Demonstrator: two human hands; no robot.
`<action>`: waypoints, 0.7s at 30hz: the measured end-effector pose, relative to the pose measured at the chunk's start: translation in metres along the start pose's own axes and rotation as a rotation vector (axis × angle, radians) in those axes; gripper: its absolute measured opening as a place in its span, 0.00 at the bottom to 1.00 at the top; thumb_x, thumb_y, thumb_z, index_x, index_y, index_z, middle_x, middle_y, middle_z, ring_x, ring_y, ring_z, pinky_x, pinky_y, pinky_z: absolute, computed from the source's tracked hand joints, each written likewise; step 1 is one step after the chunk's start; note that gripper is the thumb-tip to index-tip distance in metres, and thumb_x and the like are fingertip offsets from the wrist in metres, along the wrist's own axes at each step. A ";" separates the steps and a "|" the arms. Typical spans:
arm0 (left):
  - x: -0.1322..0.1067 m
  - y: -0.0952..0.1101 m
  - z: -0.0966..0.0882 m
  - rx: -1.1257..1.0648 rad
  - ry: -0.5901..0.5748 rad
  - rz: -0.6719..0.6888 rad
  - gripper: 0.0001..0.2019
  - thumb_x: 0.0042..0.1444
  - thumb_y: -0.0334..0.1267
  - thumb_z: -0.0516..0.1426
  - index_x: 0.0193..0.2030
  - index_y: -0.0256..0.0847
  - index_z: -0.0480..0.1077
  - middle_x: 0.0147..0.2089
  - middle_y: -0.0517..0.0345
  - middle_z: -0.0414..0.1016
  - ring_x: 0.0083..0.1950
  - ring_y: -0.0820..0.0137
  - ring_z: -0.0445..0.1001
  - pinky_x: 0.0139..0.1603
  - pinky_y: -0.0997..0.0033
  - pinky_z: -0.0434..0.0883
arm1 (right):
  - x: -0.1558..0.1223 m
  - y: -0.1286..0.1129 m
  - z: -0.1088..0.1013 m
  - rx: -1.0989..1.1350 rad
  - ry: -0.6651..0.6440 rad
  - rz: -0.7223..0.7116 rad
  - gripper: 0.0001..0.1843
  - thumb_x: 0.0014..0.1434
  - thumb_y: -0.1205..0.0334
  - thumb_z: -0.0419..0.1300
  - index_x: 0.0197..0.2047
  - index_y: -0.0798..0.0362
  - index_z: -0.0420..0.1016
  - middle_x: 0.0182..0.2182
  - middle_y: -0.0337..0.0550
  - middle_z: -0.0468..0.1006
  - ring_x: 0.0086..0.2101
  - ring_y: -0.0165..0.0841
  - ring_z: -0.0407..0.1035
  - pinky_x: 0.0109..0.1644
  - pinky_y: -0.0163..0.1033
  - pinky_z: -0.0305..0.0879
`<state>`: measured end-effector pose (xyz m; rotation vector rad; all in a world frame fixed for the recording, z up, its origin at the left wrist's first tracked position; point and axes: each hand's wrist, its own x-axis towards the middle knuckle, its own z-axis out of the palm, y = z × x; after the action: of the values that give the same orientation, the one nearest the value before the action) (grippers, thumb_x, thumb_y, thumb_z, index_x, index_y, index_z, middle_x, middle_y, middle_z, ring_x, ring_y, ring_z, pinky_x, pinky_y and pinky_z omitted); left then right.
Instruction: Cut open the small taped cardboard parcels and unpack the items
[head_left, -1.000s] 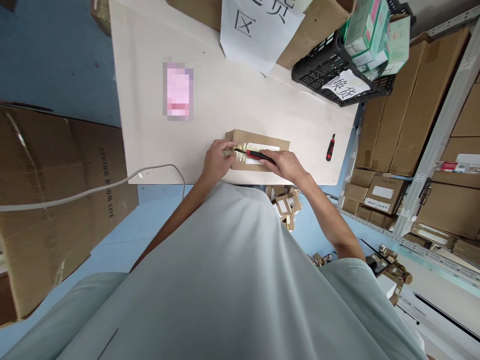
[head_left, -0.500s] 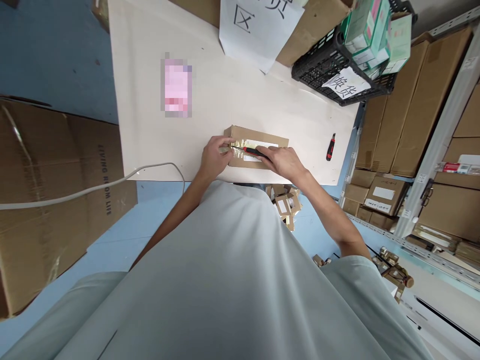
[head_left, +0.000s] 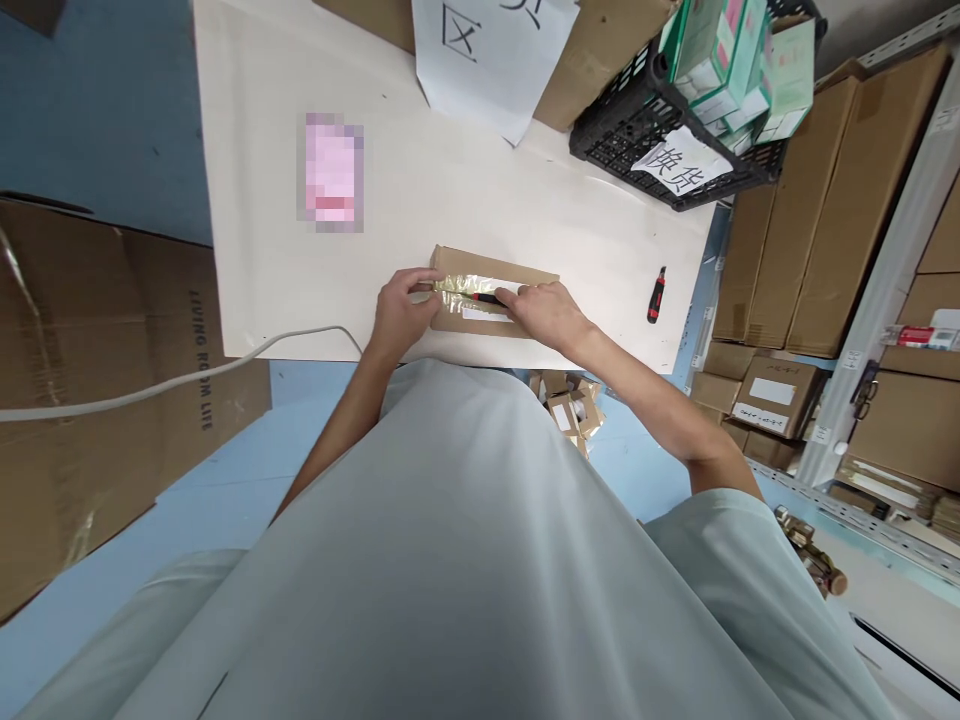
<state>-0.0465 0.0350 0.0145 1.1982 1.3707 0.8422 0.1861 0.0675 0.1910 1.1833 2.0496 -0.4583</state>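
Observation:
A small taped cardboard box with a white label lies near the front edge of the pale table. My left hand grips the box's left end, fingers curled over its top. My right hand is closed round a red and black utility knife, whose tip rests on the shiny tape along the box's top.
A second red and black knife lies at the table's right edge. A black crate with green boxes and a paper sign stands at the back right. Large cartons are at left, shelved cartons at right, a grey cable hangs off the front.
My right hand has slid the knife leftward along the tape toward my left hand. The view has shifted slightly; the box stays in place.

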 end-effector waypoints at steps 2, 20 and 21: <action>-0.001 0.003 0.001 0.015 0.025 -0.019 0.20 0.59 0.34 0.63 0.58 0.44 0.83 0.65 0.50 0.82 0.61 0.58 0.84 0.66 0.53 0.84 | -0.009 0.013 0.005 0.000 -0.024 0.013 0.25 0.87 0.58 0.44 0.75 0.55 0.72 0.52 0.66 0.89 0.52 0.51 0.84 0.49 0.45 0.64; -0.022 0.042 0.073 0.242 0.186 -0.130 0.16 0.59 0.37 0.64 0.54 0.45 0.82 0.58 0.51 0.87 0.55 0.58 0.87 0.56 0.57 0.87 | -0.098 0.127 0.087 0.149 -0.075 0.102 0.23 0.87 0.53 0.46 0.72 0.47 0.76 0.52 0.59 0.89 0.50 0.49 0.84 0.46 0.44 0.60; -0.022 0.044 0.078 0.270 0.204 -0.131 0.14 0.60 0.38 0.64 0.53 0.45 0.82 0.57 0.52 0.87 0.54 0.58 0.87 0.57 0.57 0.86 | -0.098 0.130 0.091 0.152 -0.073 0.093 0.23 0.87 0.53 0.46 0.72 0.48 0.76 0.52 0.59 0.89 0.49 0.49 0.84 0.45 0.44 0.60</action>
<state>0.0364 0.0138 0.0484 1.2350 1.7528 0.7172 0.3655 0.0208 0.2066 1.3266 1.9160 -0.6119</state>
